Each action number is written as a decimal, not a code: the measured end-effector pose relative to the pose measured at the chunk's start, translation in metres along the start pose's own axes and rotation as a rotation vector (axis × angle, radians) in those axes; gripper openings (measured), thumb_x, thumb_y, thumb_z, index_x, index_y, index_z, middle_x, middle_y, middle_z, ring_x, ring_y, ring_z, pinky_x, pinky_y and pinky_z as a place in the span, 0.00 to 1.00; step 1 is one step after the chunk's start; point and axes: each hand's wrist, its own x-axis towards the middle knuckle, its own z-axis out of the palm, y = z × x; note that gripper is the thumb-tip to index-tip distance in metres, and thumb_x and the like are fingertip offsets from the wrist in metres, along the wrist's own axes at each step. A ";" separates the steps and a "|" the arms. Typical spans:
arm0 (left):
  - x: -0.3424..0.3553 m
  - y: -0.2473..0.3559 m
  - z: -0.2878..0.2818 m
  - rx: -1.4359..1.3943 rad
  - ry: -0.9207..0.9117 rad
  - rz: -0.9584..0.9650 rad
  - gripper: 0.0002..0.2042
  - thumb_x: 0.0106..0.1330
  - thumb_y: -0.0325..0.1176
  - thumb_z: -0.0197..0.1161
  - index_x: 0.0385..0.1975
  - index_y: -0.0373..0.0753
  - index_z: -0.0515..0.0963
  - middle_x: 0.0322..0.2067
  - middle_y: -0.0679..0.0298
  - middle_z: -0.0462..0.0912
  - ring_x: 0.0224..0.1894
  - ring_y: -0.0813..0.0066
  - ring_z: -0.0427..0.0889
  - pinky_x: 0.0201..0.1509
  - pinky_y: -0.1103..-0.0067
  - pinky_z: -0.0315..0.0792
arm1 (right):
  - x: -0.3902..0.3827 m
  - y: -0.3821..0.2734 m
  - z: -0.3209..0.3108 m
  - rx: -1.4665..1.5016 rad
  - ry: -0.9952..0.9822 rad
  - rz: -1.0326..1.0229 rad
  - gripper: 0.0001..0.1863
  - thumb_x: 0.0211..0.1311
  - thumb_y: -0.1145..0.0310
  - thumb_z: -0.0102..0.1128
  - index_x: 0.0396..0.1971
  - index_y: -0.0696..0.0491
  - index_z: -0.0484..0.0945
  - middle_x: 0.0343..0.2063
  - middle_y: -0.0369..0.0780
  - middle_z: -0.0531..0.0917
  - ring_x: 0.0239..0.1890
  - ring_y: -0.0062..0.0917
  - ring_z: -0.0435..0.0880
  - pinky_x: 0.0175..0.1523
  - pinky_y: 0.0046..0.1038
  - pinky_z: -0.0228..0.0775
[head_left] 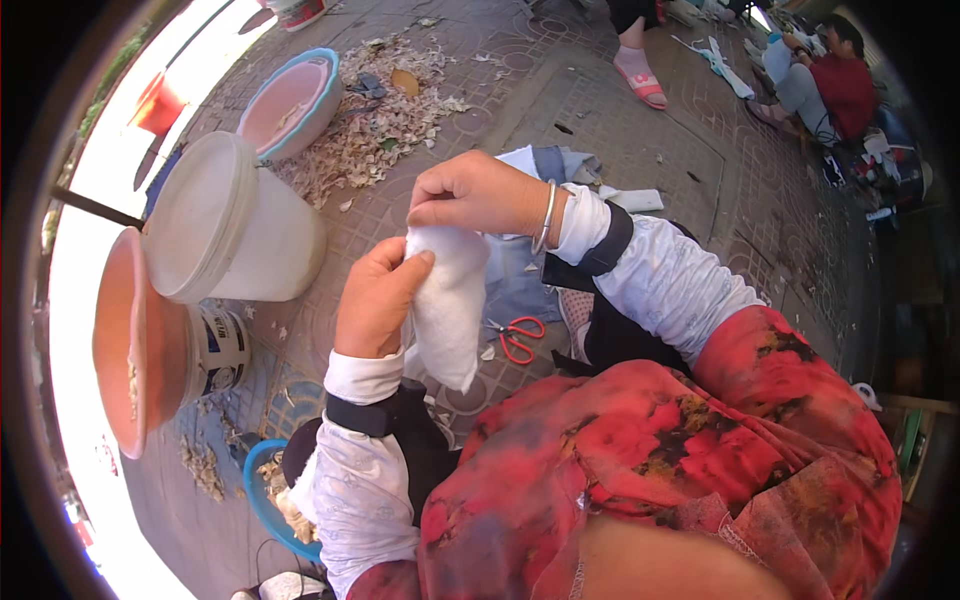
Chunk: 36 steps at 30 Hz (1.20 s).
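Observation:
My left hand point(380, 290) grips a white, soft piece of padding or cloth point(445, 310) between thumb and fingers; it hangs down in a long fold. My right hand point(470, 200), a metal bangle at its wrist, pinches the top of the same white piece just above the left. Below it on the paving lie red-handled scissors point(520, 340) and pale blue fabric point(540, 280), partly hidden by my hands and arms.
Around me are a white lidded bucket point(190, 220), pink and blue basins point(330, 85), an orange basin point(120, 340) on a bucket, a blue basin point(260, 510), and scattered peelings point(370, 130). Another person's sandalled foot point(640, 80) and a seated person in red point(840, 95) are at upper right.

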 end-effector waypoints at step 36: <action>-0.007 0.003 -0.010 -0.548 0.113 0.085 0.09 0.58 0.26 0.50 0.38 0.33 0.69 0.33 0.58 0.76 0.35 0.70 0.76 0.40 0.76 0.72 | 0.007 0.012 -0.025 0.024 0.347 0.269 0.20 0.59 0.55 0.42 0.22 0.56 0.74 0.18 0.36 0.75 0.23 0.20 0.73 0.29 0.22 0.64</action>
